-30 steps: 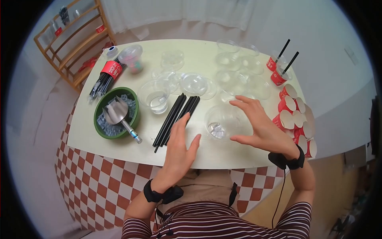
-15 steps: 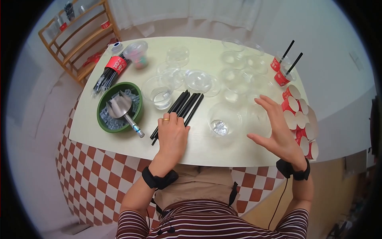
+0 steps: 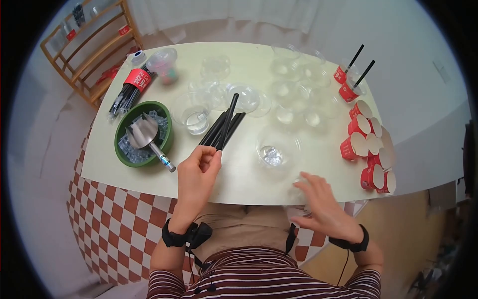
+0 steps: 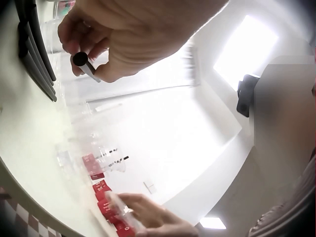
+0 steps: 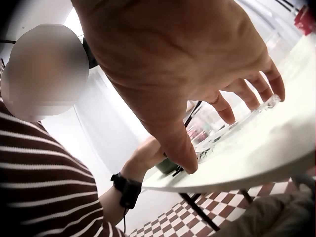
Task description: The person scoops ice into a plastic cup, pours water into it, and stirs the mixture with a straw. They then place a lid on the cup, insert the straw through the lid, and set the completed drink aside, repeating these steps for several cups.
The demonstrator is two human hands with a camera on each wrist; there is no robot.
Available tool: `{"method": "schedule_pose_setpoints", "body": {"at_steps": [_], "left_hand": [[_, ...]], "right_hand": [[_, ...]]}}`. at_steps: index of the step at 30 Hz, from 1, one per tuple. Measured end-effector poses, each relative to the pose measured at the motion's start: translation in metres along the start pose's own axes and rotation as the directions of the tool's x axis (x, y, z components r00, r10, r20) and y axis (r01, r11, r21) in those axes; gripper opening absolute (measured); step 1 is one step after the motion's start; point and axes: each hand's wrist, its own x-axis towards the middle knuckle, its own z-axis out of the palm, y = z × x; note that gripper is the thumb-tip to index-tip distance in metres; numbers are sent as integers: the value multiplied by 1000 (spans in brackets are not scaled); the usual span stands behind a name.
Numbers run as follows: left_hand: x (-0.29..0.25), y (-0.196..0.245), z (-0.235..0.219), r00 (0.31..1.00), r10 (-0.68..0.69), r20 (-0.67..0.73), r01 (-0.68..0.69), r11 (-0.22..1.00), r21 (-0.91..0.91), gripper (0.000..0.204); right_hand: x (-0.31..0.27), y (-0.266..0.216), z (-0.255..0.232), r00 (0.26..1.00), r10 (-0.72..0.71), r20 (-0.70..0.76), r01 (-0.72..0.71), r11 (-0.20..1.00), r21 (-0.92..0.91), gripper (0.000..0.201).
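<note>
Black straw pinched low in L hand, over loose straws on counter; prob. light, stiff, slick: grip mid-length. R hand half-open, fingers & thumb gripping clear plastic lid by edge; likely flimsy.

Showing white print on the red sleeve around the bundled straws and on the red paper cups, plus a blue label on the scoop's handle; coming out legible nowhere.
</note>
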Motion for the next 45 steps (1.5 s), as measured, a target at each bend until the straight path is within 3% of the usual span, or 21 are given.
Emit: {"method": "schedule_pose_setpoints", "body": {"at_steps": [1, 5, 8, 11, 15, 16, 17, 20, 23, 27, 29, 30, 32, 33, 34, 35, 38, 43, 45], "left_hand": [[-3, 3, -3, 997, -70, 36, 73, 991, -110, 14], [-14, 5, -7, 999, -31, -20, 25, 963, -270, 15], [-23, 14, -16, 998, -37, -49, 18, 944, -330, 19], [-30, 17, -21, 994, -21, -112, -19, 937, -349, 22], [-35, 14, -24, 985, 40, -170, -90, 950, -298, 17], [-40, 19, -27, 989, -5, -149, -40, 955, -295, 15], [-43, 20, -25, 989, 43, -143, -82, 955, -283, 17], [-59, 29, -16, 990, 121, -79, -137, 955, -264, 23], [-72, 41, -2, 963, 256, 85, -218, 924, -315, 27], [-76, 52, 8, 952, 219, 214, -98, 880, -465, 30], [-69, 54, 9, 961, 133, 243, 33, 817, -576, 31], [-63, 39, 11, 948, 216, 232, -62, 844, -532, 40], [-51, 26, 27, 968, 201, 149, -122, 899, -420, 50], [-45, 20, 34, 974, 199, 105, -149, 921, -359, 55], [-40, 13, 37, 962, 184, 201, -119, 947, -299, 80], [-37, 9, 44, 957, 203, 208, -149, 957, -251, 85], [-26, -1, 70, 931, 253, 264, -214, 963, -165, 107], [-7, -10, 98, 928, 293, 229, -268, 954, -135, 108], [-3, -7, 103, 933, 267, 241, -227, 957, -182, 105]], "right_hand": [[1, -6, 13, 998, -54, 23, 54, 999, 0, 78], [30, -30, 41, 969, -247, -2, 247, 969, -23, 76], [62, -42, 61, 948, -315, -41, 312, 948, -62, 77], [92, -50, 75, 945, -303, -126, 295, 952, -79, 76], [100, -61, 77, 879, -342, -332, 323, 940, -112, 74], [94, -65, 73, 856, -347, -383, 344, 936, -80, 72], [89, -67, 67, 832, -350, -431, 366, 929, -49, 70], [71, -62, 38, 726, -485, -487, 403, 875, -270, 62], [65, -60, 24, 688, -506, -520, 364, 861, -356, 55], [61, -44, 12, 607, -542, -581, 381, 840, -386, 39], [55, -37, -1, 609, -478, -633, 350, 878, -326, 37], [54, -37, -7, 636, -385, -669, 333, 919, -213, 33], [52, -35, -12, 709, -137, -691, 285, 953, 104, 26], [53, -33, -13, 753, 10, -658, 248, 922, 298, 24], [53, -31, -15, 790, 149, -594, 200, 854, 481, 21], [55, -29, -21, 841, 227, -490, 123, 804, 582, 19], [65, -13, -23, 873, 234, -429, 67, 812, 580, 21], [71, -5, -20, 894, 293, -337, 38, 703, 710, 28], [72, 0, -22, 897, 282, -340, 20, 742, 670, 25]]}}
